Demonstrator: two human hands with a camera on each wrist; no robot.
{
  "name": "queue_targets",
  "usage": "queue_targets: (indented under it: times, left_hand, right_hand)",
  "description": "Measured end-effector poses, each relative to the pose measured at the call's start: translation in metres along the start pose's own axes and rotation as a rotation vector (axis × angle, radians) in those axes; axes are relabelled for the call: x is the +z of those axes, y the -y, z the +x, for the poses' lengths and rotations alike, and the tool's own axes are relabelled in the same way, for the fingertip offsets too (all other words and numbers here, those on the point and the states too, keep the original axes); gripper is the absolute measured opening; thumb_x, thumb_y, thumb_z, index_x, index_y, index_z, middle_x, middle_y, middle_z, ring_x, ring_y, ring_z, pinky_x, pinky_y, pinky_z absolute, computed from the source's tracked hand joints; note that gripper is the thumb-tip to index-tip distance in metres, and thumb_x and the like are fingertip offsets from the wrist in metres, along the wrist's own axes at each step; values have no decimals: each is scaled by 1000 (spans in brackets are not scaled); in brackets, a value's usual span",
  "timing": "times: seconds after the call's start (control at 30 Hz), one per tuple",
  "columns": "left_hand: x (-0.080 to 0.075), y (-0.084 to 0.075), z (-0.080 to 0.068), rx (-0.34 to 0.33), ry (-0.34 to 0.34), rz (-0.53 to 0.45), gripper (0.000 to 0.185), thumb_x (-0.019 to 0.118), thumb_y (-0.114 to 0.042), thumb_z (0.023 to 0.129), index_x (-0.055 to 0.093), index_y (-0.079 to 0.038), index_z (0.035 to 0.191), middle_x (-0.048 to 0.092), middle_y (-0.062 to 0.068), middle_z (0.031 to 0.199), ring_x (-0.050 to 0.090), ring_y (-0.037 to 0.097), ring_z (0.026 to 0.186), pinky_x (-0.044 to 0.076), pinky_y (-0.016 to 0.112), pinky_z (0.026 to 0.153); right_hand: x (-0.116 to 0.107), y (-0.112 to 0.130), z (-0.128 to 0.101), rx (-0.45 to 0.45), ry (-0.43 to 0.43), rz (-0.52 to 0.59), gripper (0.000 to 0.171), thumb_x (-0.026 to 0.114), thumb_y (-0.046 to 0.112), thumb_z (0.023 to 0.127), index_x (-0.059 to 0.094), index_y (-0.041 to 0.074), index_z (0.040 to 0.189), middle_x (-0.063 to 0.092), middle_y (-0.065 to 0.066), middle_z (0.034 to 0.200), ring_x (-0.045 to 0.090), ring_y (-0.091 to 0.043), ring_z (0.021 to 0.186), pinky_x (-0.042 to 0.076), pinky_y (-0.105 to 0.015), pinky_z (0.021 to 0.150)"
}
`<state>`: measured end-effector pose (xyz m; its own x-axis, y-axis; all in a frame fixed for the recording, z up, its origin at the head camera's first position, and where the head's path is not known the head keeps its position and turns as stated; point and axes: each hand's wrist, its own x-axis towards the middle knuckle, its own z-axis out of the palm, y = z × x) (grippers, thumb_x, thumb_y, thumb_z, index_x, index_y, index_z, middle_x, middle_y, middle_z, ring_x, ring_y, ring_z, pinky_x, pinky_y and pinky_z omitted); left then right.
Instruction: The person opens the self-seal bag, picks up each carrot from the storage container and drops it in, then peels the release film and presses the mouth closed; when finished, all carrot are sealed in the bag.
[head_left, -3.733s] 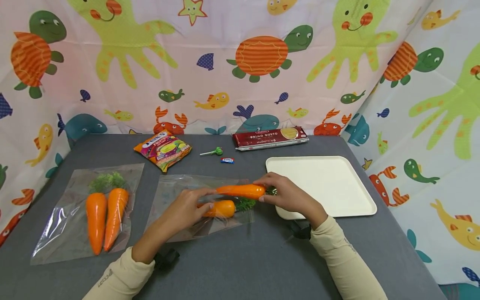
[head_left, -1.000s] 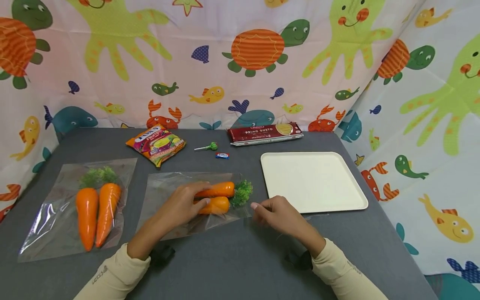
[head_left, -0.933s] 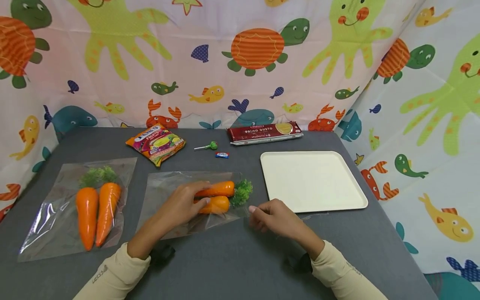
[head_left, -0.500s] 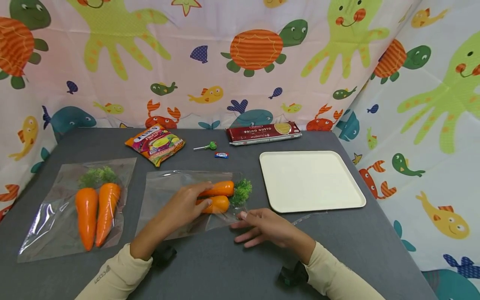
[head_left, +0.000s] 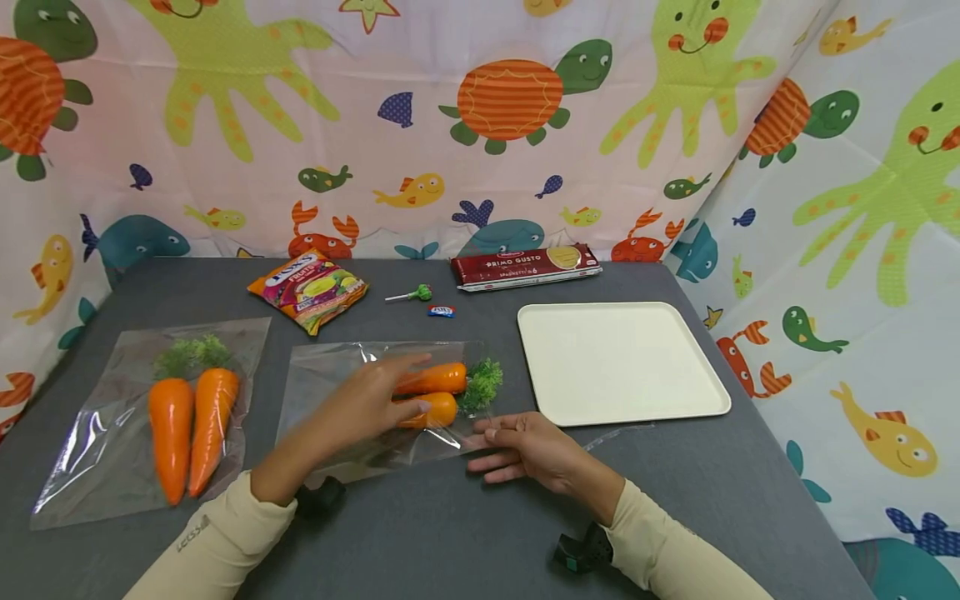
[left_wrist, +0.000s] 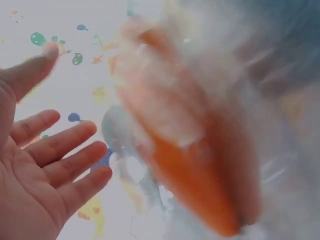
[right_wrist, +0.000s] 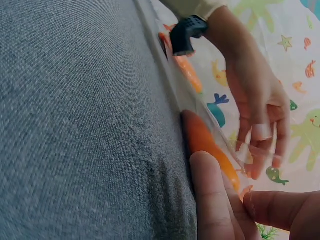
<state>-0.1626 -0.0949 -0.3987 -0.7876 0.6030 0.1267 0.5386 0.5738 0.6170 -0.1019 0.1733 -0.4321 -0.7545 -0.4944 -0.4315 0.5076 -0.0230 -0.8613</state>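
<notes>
Two orange carrots (head_left: 435, 379) with green leafy tops lie side by side in a clear plastic bag (head_left: 322, 375) at mid-table, their tops toward the bag's right end. My left hand (head_left: 367, 400) is over the narrow ends of these carrots; in the left wrist view its fingers (left_wrist: 75, 145) are spread and hold nothing. At the bag's lower right corner, my right hand (head_left: 532, 450) pinches the clear plastic between thumb and fingers, as the right wrist view shows. Its other fingers extend below the bag's edge.
Another clear bag (head_left: 112, 400) with two carrots (head_left: 213, 425) lies at the left. Behind are an orange candy bag (head_left: 311, 292), a green lollipop (head_left: 422, 292), a small blue-wrapped candy (head_left: 441, 312) and a spaghetti pack (head_left: 525, 267). A white tray (head_left: 622, 362) is at the right.
The second carrot has come down beside the first in the bag. My right hand has moved down and left to the bag's corner; my left has lifted its fingers off the carrots.
</notes>
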Motion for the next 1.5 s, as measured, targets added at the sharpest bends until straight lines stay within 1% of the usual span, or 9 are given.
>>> queue_targets:
  times: [0.1, 0.23, 0.5, 0.7, 0.8, 0.93, 1.13, 1.37, 1.5]
  left_hand:
    - [-10, 0, 12, 19, 9, -18, 50, 62, -31, 97, 53, -3, 138, 55, 13, 136, 52, 32, 124, 42, 53, 100]
    - [-19, 4, 39, 14, 43, -62, 35, 51, -20, 103, 58, -3, 133, 60, 14, 130, 59, 28, 116, 45, 51, 98]
    - [-16, 20, 93, -108, 300, -65, 39, 53, -18, 102, 55, 0, 136, 59, 13, 132, 56, 26, 118, 46, 44, 98]
    - [-7, 26, 108, -77, 399, -52, 28, 61, -21, 98, 67, -5, 120, 67, 5, 111, 62, 19, 98, 51, 37, 88]
    - [-7, 24, 111, -54, 391, -60, 15, 61, -17, 98, 72, -8, 104, 68, 1, 97, 61, 16, 85, 51, 34, 79]
    - [-9, 22, 112, -35, 364, -79, 13, 59, -12, 98, 72, -7, 99, 67, 1, 93, 60, 16, 82, 51, 34, 76]
    - [-13, 25, 108, -41, 299, -129, 17, 58, -13, 99, 72, -5, 103, 68, 2, 93, 58, 16, 78, 49, 32, 70]
    - [-30, 28, 100, -113, 205, -238, 23, 56, -17, 100, 69, -1, 111, 69, 6, 85, 56, 22, 58, 48, 32, 55]
    - [-41, 26, 95, -133, 169, -276, 24, 54, -16, 100, 67, -1, 115, 71, 7, 94, 61, 25, 64, 52, 36, 59]
  right_hand:
    - [0, 0, 0, -10, -5, 1, 43, 47, 10, 103, 40, -9, 142, 62, -19, 125, 66, -32, 103, 55, -42, 82]
    - [-1, -1, 0, -16, -9, 9, 44, 47, 9, 103, 40, -9, 141, 62, -20, 125, 67, -32, 102, 55, -42, 82]
    - [1, -5, 0, -11, -11, 17, 44, 48, 9, 103, 40, -9, 141, 62, -20, 124, 67, -32, 101, 55, -41, 81]
    - [1, -6, 1, 1, -12, 17, 42, 47, 9, 103, 41, -9, 141, 63, -20, 123, 67, -32, 101, 56, -41, 81]
    - [1, -5, 2, -5, -3, 10, 43, 47, 10, 103, 41, -9, 141, 63, -21, 122, 68, -32, 101, 56, -41, 81]
    - [0, -3, 2, -17, 5, -15, 43, 48, 12, 103, 42, -9, 140, 64, -21, 122, 68, -31, 101, 55, -41, 82]
    - [-4, 0, 3, -36, -10, -47, 42, 50, 11, 102, 45, -9, 138, 65, -21, 120, 68, -32, 99, 56, -42, 81]
    - [-9, 6, 1, -73, 5, -105, 42, 52, 13, 101, 47, -7, 138, 65, -20, 120, 68, -31, 98, 56, -42, 80]
    - [-11, 13, -2, -87, 16, -164, 42, 53, 14, 101, 48, -7, 138, 66, -19, 118, 69, -32, 98, 56, -42, 79]
